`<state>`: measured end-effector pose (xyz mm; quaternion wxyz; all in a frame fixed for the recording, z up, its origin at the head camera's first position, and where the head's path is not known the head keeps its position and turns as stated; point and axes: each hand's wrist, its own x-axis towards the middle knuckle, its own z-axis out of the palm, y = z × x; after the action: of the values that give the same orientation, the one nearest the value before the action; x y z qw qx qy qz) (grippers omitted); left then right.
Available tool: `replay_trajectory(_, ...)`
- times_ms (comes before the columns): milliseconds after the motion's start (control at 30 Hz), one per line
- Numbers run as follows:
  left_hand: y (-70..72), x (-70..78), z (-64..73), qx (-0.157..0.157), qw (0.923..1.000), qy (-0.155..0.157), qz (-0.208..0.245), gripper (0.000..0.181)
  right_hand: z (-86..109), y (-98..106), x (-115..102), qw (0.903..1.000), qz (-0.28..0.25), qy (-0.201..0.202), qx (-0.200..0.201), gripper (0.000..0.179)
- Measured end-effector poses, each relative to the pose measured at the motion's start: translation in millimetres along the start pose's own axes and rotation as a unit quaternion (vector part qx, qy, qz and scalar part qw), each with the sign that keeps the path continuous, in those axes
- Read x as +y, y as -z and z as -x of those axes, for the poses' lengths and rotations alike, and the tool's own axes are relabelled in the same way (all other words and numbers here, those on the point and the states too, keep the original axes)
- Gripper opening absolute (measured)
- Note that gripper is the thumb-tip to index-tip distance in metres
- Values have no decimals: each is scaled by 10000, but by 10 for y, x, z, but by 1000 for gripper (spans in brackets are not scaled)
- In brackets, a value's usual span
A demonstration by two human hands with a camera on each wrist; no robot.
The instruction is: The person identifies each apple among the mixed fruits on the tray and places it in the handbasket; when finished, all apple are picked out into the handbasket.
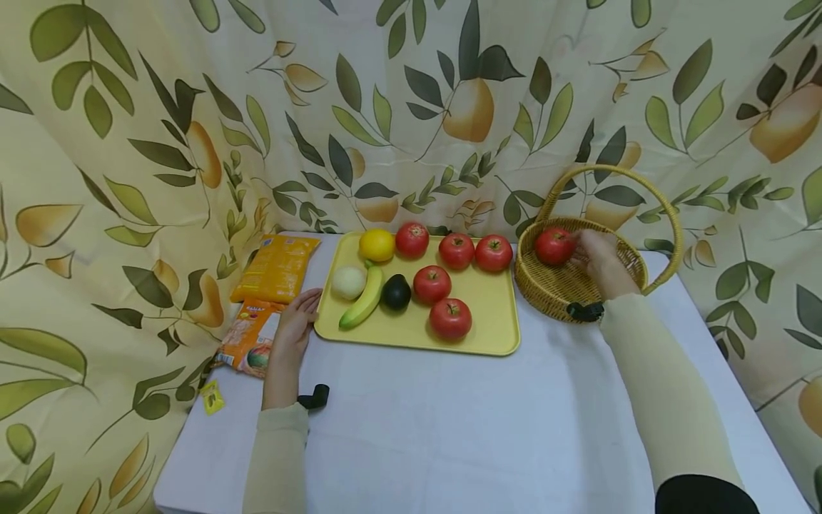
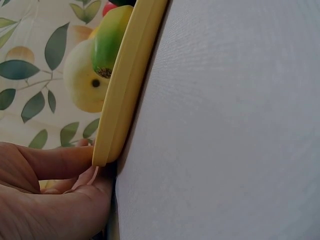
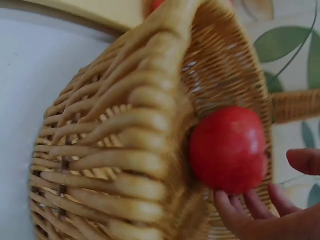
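Note:
My left hand [image 1: 297, 323] pinches the left end of a yellow tray [image 1: 385, 337], its fingers at the rim in the left wrist view. On that tray lie several red apples [image 1: 450, 319], a lemon [image 1: 377, 245], a pale round melon [image 1: 349, 283], a banana [image 1: 362, 300] and an avocado [image 1: 396, 293]. Over at the right, my right hand [image 1: 600, 258] reaches into a wicker basket [image 1: 546, 303]. Its fingertips touch a red apple [image 3: 229, 150] inside the basket wall, while the thumb stands apart from the fruit in the right wrist view.
Left of the tray are an orange bag [image 1: 276, 268] and another orange packet [image 1: 247, 341], with a small yellow sachet [image 1: 212, 397] nearer the table's left edge. The basket's tall handle [image 1: 674, 235] arches up on the right. A leaf-patterned curtain [image 1: 411, 143] hangs behind the white table [image 1: 437, 428].

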<state>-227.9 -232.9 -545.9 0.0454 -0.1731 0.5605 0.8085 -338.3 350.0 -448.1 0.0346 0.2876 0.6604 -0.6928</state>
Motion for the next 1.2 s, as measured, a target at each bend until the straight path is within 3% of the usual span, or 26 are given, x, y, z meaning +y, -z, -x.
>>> replay_trajectory(233,-2,0,6,-5,10000,19,-12,67,223,-63,-136,9957,334,820,276,6)
replay_trajectory(433,-4,10,5,-23,10000,62,-7,66,407,-108,-249,9937,603,941,-90,50)
replay_trajectory(500,-3,11,5,-6,10000,81,9,66,454,-122,-277,9929,642,971,-263,54)
replay_trajectory(767,4,18,20,17,9999,108,132,67,696,-188,-312,9861,759,1401,-466,19)
replay_trajectory(967,-4,21,20,17,9996,90,265,66,881,-246,-265,9805,749,1687,-679,23)
replay_trajectory(1200,6,7,5,53,9997,110,201,66,1024,-338,-174,9689,1393,1783,-999,31)
